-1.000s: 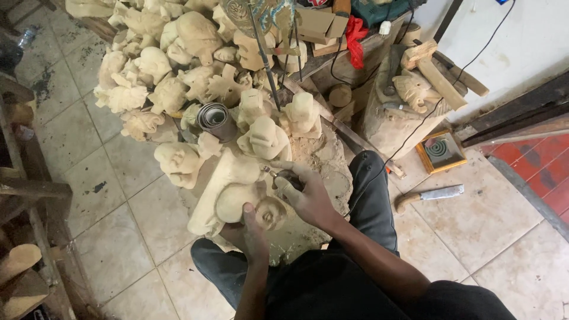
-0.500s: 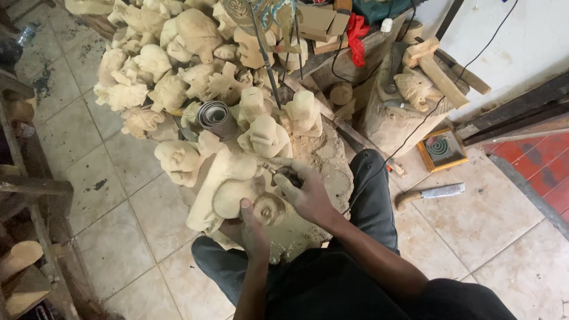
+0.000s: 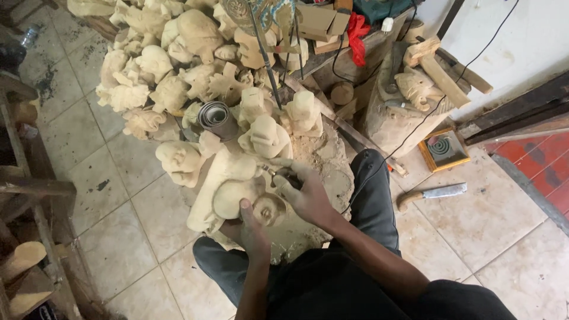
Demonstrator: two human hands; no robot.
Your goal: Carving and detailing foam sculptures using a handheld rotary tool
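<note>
A pale, unfinished wooden carving (image 3: pixel 228 184) rests on my lap over a dusty stump. My left hand (image 3: pixel 252 228) grips its lower rounded part, thumb up against the wood. My right hand (image 3: pixel 305 192) is closed around a small dark tool (image 3: pixel 288 176), pressed against the carving's upper right side. What kind of tool it is cannot be made out. Both forearms reach in from the bottom of the view.
A big heap of raw wooden carvings (image 3: pixel 178 71) fills the floor ahead, with a grey roll of sandpaper (image 3: pixel 216 118) in it. A knife (image 3: pixel 432 194) lies on the tiles to the right, near a small framed coil (image 3: pixel 443 148). Wooden furniture (image 3: pixel 29 195) stands at left.
My right hand has shifted very slightly on the carving with the tool. The left hand keeps its grip and the carving stays in place.
</note>
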